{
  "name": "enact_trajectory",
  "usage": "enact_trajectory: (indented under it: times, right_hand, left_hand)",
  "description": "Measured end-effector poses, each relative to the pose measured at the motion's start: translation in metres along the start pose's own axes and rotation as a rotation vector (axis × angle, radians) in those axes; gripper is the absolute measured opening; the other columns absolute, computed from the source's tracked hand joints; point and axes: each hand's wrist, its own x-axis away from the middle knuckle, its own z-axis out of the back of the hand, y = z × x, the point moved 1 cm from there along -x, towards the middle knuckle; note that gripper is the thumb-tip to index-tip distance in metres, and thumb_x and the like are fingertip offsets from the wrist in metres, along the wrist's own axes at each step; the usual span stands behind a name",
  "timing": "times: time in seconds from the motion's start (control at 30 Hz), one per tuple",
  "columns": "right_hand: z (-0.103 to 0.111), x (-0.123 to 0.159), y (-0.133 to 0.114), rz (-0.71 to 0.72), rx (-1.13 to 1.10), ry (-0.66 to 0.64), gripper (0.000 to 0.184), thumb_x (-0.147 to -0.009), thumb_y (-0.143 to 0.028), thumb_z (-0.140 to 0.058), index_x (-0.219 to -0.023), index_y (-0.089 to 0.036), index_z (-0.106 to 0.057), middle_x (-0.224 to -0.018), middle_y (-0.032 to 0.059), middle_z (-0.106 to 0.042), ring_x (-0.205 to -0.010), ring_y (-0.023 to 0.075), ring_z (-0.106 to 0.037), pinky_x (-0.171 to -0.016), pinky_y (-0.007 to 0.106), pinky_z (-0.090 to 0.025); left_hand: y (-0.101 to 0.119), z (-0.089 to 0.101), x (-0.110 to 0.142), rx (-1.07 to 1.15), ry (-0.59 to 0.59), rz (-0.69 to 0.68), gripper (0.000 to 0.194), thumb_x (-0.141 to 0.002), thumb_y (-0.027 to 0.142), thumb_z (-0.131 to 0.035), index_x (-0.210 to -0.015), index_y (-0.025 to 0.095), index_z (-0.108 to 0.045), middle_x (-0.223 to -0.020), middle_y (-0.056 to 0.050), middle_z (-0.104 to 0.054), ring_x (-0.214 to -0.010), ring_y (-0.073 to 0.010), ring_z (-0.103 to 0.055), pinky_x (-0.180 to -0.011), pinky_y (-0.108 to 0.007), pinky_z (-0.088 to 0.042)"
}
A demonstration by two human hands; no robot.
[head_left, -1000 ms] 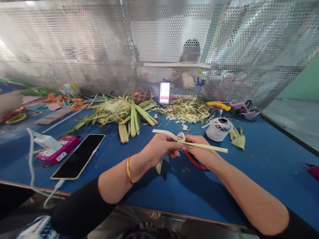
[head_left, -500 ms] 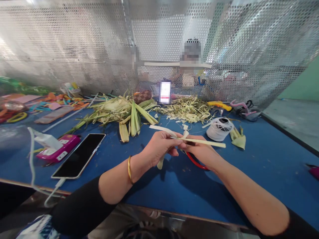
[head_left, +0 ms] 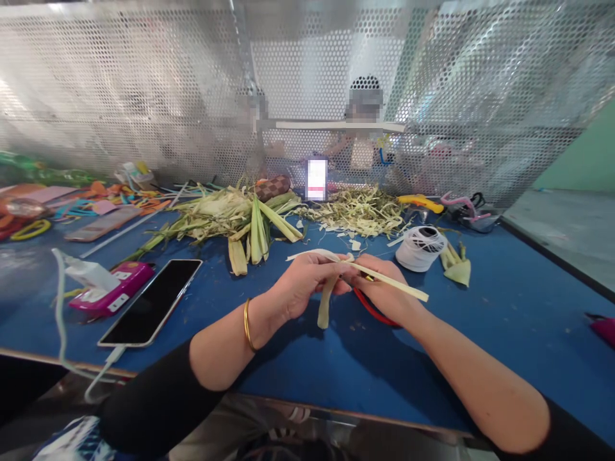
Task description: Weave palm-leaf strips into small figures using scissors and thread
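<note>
Over the blue table, my left hand is closed, its thumb and fingers pinching several pale leaf strips where they cross. My right hand meets it fingertip to fingertip and is closed on the same strips. One strip slants out over the right hand, another sticks out to the left, and a wider greenish piece hangs below the left fingers. A red curved handle shows under my right palm; the rest of that tool is hidden. The crossing itself is partly covered by my fingers.
Husk leaves and shredded scraps lie behind my hands. A white thread spool and a husk piece are on the right. Left stand a phone and a magenta power strip with cables. A perforated metal screen rises behind.
The long strip on the right now slants lower toward its tip. The greenish piece hangs further out below my left hand. A pale upright end at the crossing has folded down.
</note>
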Motion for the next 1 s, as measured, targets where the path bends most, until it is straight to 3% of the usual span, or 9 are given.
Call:
enact_trajectory:
  times: [0.17, 0.23, 0.33, 0.43, 0.63, 0.83, 1.0]
  right_hand:
    - [0.003, 0.001, -0.006, -0.049, -0.019, 0.018, 0.021, -0.079, -0.040, -0.058, -0.071, -0.021, -0.062, -0.068, 0.0005, -0.058, -0.068, 0.0167, -0.053, -0.062, 0.028, -0.040]
    - [0.005, 0.002, -0.009, -0.086, -0.121, 0.009, 0.017, -0.073, -0.037, -0.065, -0.079, -0.022, -0.060, -0.068, -0.0011, -0.059, -0.064, 0.0153, -0.053, -0.059, 0.027, -0.040]
    - [0.007, 0.003, -0.013, -0.100, -0.363, 0.009, 0.031, -0.066, -0.035, -0.071, -0.090, -0.021, -0.056, -0.067, -0.0028, -0.060, -0.060, 0.0139, -0.054, -0.056, 0.026, -0.041]
    - [0.010, 0.003, -0.013, -0.139, -0.487, 0.070, 0.027, -0.071, -0.037, -0.067, -0.088, -0.020, -0.059, -0.062, -0.0027, -0.059, -0.058, 0.0137, -0.055, -0.056, 0.027, -0.042]
    - [0.013, 0.002, -0.013, -0.151, -0.445, 0.172, 0.019, -0.072, -0.038, -0.066, -0.073, -0.019, -0.065, -0.060, 0.0000, -0.063, -0.061, 0.0155, -0.059, -0.065, 0.031, -0.048]
    - [0.013, 0.004, -0.016, -0.112, -0.423, 0.148, 0.017, -0.071, -0.036, -0.066, -0.072, -0.019, -0.066, -0.061, 0.0011, -0.065, -0.062, 0.0168, -0.061, -0.063, 0.031, -0.048]
    - [0.014, 0.003, -0.016, -0.090, -0.372, 0.147, 0.016, -0.073, -0.035, -0.064, -0.071, -0.019, -0.066, -0.060, 0.0009, -0.065, -0.060, 0.0165, -0.060, -0.062, 0.031, -0.048]
  left_hand:
    - [0.001, 0.000, -0.001, -0.021, 0.090, -0.044, 0.008, -0.070, 0.010, -0.071, -0.078, 0.009, -0.069, -0.065, -0.004, -0.070, -0.049, -0.0081, -0.060, -0.057, -0.021, -0.050]
    - [0.002, 0.000, -0.001, -0.012, 0.130, -0.077, 0.009, -0.069, 0.007, -0.070, -0.078, 0.009, -0.068, -0.065, -0.003, -0.070, -0.051, -0.0086, -0.061, -0.058, -0.021, -0.051]
    - [0.004, 0.000, 0.000, -0.005, 0.145, -0.098, 0.013, -0.068, 0.005, -0.070, -0.081, 0.009, -0.068, -0.065, -0.002, -0.070, -0.051, -0.0079, -0.060, -0.058, -0.021, -0.051]
    - [0.005, -0.001, 0.000, -0.007, 0.121, -0.079, 0.021, -0.066, 0.009, -0.075, -0.086, 0.010, -0.068, -0.067, -0.002, -0.070, -0.053, -0.0088, -0.062, -0.058, -0.021, -0.052]
    - [0.006, 0.000, 0.002, -0.023, 0.075, -0.070, 0.023, -0.062, 0.020, -0.082, -0.079, 0.010, -0.071, -0.073, -0.004, -0.071, -0.061, -0.0098, -0.064, -0.065, -0.022, -0.052]
    - [0.002, 0.002, 0.000, -0.034, 0.126, -0.089, 0.014, -0.072, 0.024, -0.075, -0.071, 0.011, -0.070, -0.067, -0.004, -0.070, -0.055, -0.0096, -0.062, -0.064, -0.023, -0.052]
    - [0.001, 0.002, -0.001, 0.031, 0.129, -0.030, 0.020, -0.077, 0.029, -0.072, -0.072, 0.010, -0.069, -0.071, -0.007, -0.071, -0.057, -0.0103, -0.063, -0.066, -0.025, -0.053]
